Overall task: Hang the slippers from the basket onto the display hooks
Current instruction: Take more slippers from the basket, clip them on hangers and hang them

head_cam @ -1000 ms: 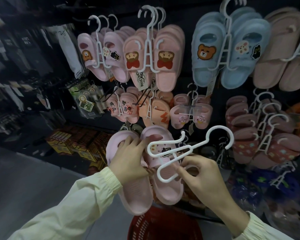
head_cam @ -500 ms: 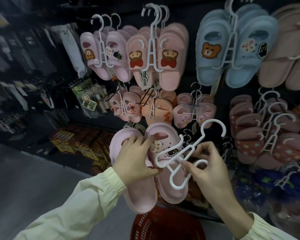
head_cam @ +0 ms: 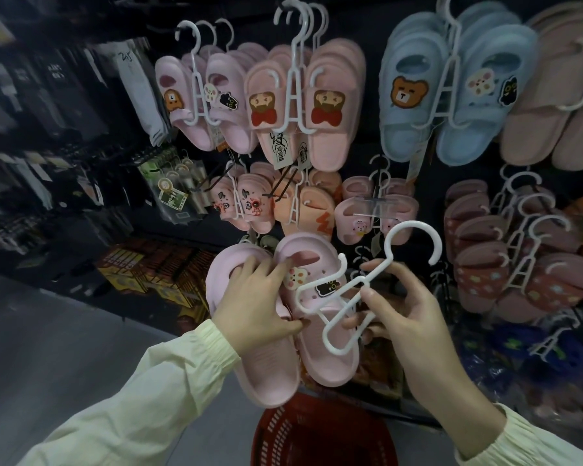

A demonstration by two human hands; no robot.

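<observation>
Your left hand (head_cam: 253, 304) grips the pair of pink slippers (head_cam: 330, 361) side by side. The fingers curl over the rounded toe straps and the thumb presses the ribbed footbed where the two slippers meet. The slippers are smooth, thick moulded foam. The one on the outer side of this grip carries a pale animal charm (head_cam: 295, 275) and a black charm (head_cam: 327, 288) on its strap. Your right hand (head_cam: 408, 317) pinches the white plastic hanger (head_cam: 364, 280) at its thin ladder-shaped frame. The large round hook points up and away from the fingers, and a small prong lies across the charmed strap. Below both grips sits the red perforated basket (head_cam: 317, 438). Above them, hung pink pairs (head_cam: 303, 105) and blue pairs (head_cam: 451, 95) fill the display on matching white hangers.
</observation>
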